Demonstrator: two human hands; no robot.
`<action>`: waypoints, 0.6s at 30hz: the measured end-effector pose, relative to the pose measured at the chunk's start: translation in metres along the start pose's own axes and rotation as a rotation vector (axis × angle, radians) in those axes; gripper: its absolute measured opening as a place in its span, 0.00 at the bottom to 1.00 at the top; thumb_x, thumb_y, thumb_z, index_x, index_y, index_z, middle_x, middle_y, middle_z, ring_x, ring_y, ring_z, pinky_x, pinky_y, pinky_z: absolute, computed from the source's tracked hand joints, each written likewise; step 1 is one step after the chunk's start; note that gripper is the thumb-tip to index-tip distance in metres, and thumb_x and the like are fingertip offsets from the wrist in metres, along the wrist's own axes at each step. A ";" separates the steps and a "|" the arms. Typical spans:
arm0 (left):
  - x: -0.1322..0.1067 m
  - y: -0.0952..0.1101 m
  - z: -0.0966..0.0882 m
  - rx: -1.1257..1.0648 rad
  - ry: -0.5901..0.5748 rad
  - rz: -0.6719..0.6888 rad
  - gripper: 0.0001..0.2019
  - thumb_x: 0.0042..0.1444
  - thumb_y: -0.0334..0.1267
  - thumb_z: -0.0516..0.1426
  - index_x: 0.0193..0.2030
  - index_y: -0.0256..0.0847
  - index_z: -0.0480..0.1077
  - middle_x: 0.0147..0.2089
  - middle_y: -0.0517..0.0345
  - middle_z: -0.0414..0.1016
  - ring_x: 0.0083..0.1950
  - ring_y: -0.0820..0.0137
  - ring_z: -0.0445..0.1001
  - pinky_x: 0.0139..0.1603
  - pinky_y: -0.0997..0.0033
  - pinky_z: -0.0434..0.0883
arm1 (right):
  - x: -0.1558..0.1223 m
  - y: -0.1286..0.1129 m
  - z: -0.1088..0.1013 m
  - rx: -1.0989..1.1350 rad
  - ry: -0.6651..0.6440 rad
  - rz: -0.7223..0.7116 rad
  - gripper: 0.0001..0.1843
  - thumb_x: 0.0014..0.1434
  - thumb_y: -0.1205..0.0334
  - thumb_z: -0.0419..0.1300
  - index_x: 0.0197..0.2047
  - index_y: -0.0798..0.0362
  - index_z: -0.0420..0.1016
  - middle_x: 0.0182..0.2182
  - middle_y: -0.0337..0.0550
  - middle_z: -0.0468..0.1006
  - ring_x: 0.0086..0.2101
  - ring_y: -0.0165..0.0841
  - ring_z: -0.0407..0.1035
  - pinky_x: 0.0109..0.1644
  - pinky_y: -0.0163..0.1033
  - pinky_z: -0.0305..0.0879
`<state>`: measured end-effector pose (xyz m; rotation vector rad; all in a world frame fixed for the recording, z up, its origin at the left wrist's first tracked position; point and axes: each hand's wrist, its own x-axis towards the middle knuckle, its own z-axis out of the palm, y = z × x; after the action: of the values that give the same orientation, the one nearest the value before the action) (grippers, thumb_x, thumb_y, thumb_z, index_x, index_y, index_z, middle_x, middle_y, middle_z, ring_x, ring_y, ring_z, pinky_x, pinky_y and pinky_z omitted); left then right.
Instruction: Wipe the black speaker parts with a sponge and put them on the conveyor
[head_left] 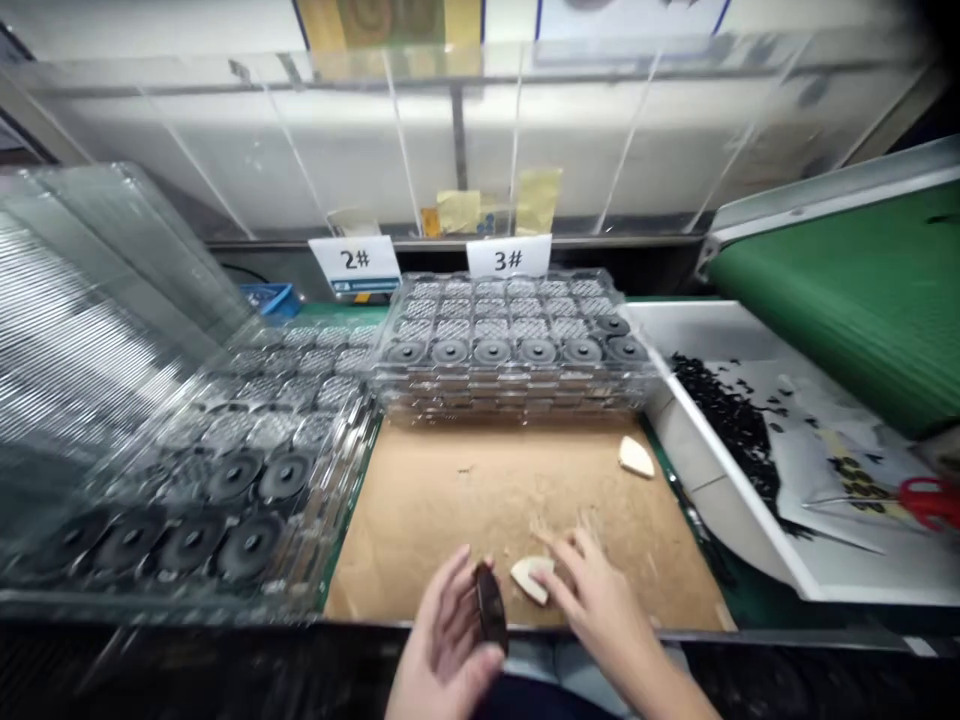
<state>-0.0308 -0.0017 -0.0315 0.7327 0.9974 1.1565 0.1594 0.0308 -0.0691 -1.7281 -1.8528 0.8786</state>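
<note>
My left hand (448, 640) is at the near edge of the brown board (450, 500), fingers curled round a small black round part (491, 605) held on edge. Just to its right, my right hand (600, 600) rests on the board with fingers on a pale wedge-shaped piece (531, 577). A second pale wedge (636, 457) lies farther back on the right of the board.
Clear blister trays with black round parts stand at the left (225, 480) and, stacked, at the back centre (510, 340), behind labels 2# and 3#. A white bin (750, 500) with small black bits and red scissors (930, 500) sits right, under a green conveyor (862, 290).
</note>
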 end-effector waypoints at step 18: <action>0.000 0.017 0.026 -0.455 -0.044 -0.256 0.28 0.45 0.42 0.67 0.54 0.43 0.68 0.58 0.48 0.70 0.58 0.57 0.70 0.63 0.56 0.61 | 0.011 -0.011 -0.016 0.060 0.074 -0.243 0.10 0.62 0.60 0.54 0.40 0.52 0.76 0.31 0.42 0.77 0.30 0.31 0.70 0.33 0.36 0.65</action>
<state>-0.0134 0.0034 -0.0057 0.2570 0.7276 1.0831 0.1614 0.0441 -0.0512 -1.4417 -1.9165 0.7549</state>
